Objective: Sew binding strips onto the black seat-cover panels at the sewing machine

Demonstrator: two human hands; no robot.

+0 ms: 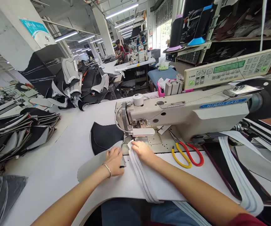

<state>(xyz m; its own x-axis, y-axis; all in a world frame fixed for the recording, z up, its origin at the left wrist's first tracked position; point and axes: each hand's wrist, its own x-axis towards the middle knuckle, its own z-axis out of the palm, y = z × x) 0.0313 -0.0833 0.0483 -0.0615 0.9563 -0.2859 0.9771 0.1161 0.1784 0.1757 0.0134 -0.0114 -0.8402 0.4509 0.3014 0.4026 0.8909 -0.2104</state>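
My left hand (114,161) lies with its fingers spread on a grey and black fabric panel (88,166), just left of the needle area. The panel's black part (106,135) extends behind, on the white table. Between thumb and fingers, my right hand (143,151) pinches the end of a long white zipper tape (140,175) with dark lines along it. That end is close to the presser foot of the sewing machine (168,110). The tape runs down over the table's front edge toward my lap. The needle tip is hidden behind the machine head.
Scissors (184,150) with red and yellow handles lie right of my right hand. More white tape (237,172) hangs at the far right. Stacked panels (22,135) stand on the left. A control panel (231,69) tops the machine. Two people (122,51) are in the background.
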